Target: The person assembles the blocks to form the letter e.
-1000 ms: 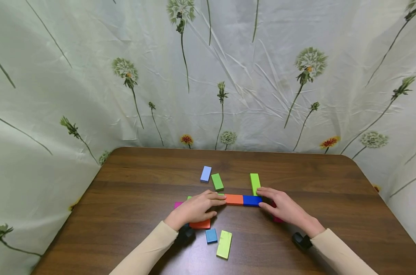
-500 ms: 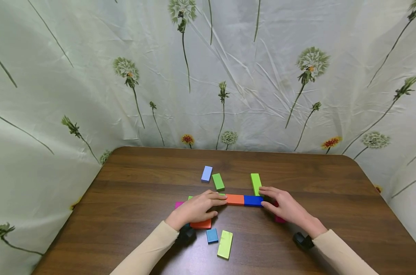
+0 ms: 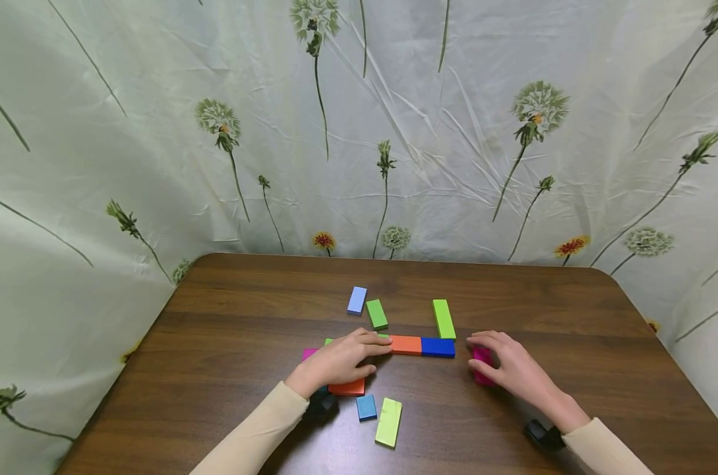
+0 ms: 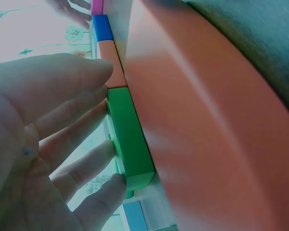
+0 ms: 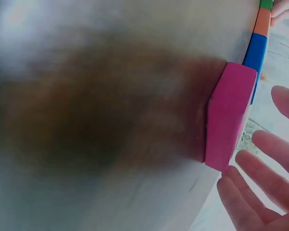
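My left hand rests over a green block, its fingertips against the block's far side and the fingers extended. In line with it run an orange block and a dark blue block, end to end. My right hand is over a magenta block to the right of that row, thumb and fingers loosely spread. In the right wrist view the fingertips reach the near end of the magenta block, while the thumb stands apart from it.
A lime block points away behind the blue one. Further back lie a light blue block and a small green block. In front are a red-orange block, a teal block and a yellow-green block.
My right hand has moved right from the end of the dark blue block to the magenta block. The left hand stays on the green block, and the blocks have not visibly shifted.
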Action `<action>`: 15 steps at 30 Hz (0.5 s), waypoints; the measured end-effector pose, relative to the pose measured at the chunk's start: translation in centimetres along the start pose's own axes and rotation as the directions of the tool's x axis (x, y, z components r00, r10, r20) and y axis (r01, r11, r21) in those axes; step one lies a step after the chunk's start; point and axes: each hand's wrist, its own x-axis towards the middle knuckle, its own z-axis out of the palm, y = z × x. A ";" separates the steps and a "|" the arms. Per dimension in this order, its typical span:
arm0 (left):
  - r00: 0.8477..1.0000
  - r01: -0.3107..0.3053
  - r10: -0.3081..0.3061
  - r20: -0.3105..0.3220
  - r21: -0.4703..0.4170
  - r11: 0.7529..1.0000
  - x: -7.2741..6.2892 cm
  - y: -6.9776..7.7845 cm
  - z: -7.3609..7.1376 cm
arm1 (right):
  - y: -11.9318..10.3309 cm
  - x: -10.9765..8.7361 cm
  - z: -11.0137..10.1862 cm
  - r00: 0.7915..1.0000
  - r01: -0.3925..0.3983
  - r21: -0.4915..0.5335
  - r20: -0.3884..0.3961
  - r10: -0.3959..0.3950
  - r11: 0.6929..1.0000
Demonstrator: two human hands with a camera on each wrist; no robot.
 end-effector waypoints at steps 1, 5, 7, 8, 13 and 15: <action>1.000 -0.004 0.004 -0.002 -0.001 1.000 0.0 0.0 0.0 | 0.0 -0.2 0.0 1.000 -0.002 -0.006 -0.006 0.002 1.000; 1.000 -0.015 0.015 -0.008 -0.006 1.000 0.0 0.0 -0.1 | 0.0 -0.7 -0.2 0.999 -0.041 -0.031 -0.014 0.041 0.999; 1.000 -0.017 0.017 -0.008 -0.011 1.000 0.0 0.0 -0.1 | -0.1 -0.9 -0.1 0.997 -0.072 -0.040 -0.011 0.071 0.997; 1.000 -0.015 0.015 -0.006 -0.012 1.000 0.0 0.0 -0.1 | -0.1 -1.0 -0.1 0.996 -0.085 -0.042 -0.008 0.085 0.996; 1.000 -0.014 0.014 -0.004 -0.017 1.000 0.0 0.0 -0.1 | -0.4 -1.2 0.2 0.993 -0.122 -0.038 -0.004 0.122 0.992; 1.000 -0.016 0.016 -0.006 -0.018 1.000 0.0 0.0 -0.1 | -0.5 -1.2 0.3 0.993 -0.119 -0.035 -0.009 0.119 0.992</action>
